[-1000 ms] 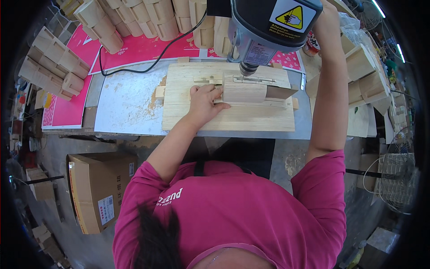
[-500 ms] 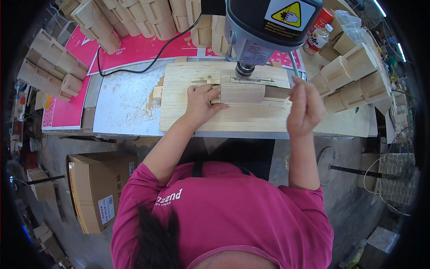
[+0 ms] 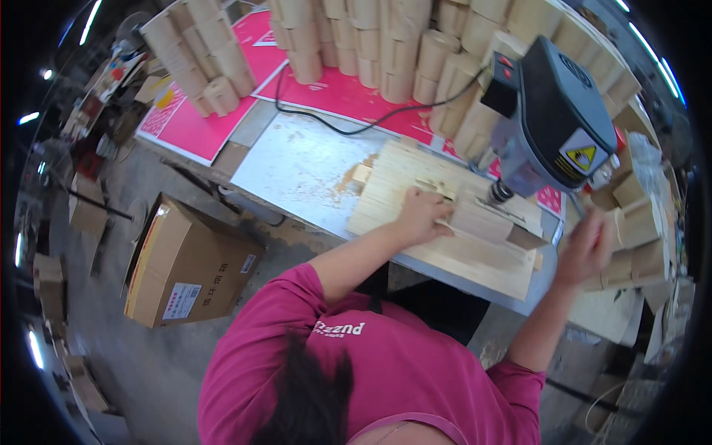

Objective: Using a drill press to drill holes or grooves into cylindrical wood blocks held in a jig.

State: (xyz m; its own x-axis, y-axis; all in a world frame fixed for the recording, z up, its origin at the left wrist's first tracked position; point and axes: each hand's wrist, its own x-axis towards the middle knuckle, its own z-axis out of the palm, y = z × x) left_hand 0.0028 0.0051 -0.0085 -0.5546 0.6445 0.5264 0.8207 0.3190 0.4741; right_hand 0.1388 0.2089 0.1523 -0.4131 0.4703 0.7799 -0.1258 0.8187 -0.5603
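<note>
Left hand [image 3: 423,216]: flat, fingers spread, palm down on a pale wooden block [image 3: 486,222] that lies on a plank board [image 3: 415,185]; it presses rather than clasps, so the grip is open. The block is rectangular, smooth-sawn, light in colour, and sits just under the drill bit [image 3: 498,194].

Right hand [image 3: 586,248]: raised beside the right edge of the board, blurred; fingers curl near a thin lever [image 3: 577,205] of the drill, but I cannot tell whether the grip is closed on it.

Drill press [image 3: 552,122]: grey metal head with a dark rounded top, a yellow triangular warning label on its side, red buttons toward the rear. It stands over the board.

Plank board: several pale strips joined side by side, grain running lengthwise, resting on the table [image 3: 297,167].

Table: flat grey metal sheet, dull sheen, with a scatter of sawdust [image 3: 348,174] near the left end of the board.

Black cable [image 3: 348,126]: thin, curved, lying across the table toward the drill.

Wooden boxes [image 3: 356,44]: many rounded, unfinished pieces stacked in rows behind the table and to the right.

Pink sheets [image 3: 193,126]: flat, glossy, under the stacks.

Cardboard box [image 3: 185,263]: brown, closed, on the concrete floor to the left of the person.
</note>
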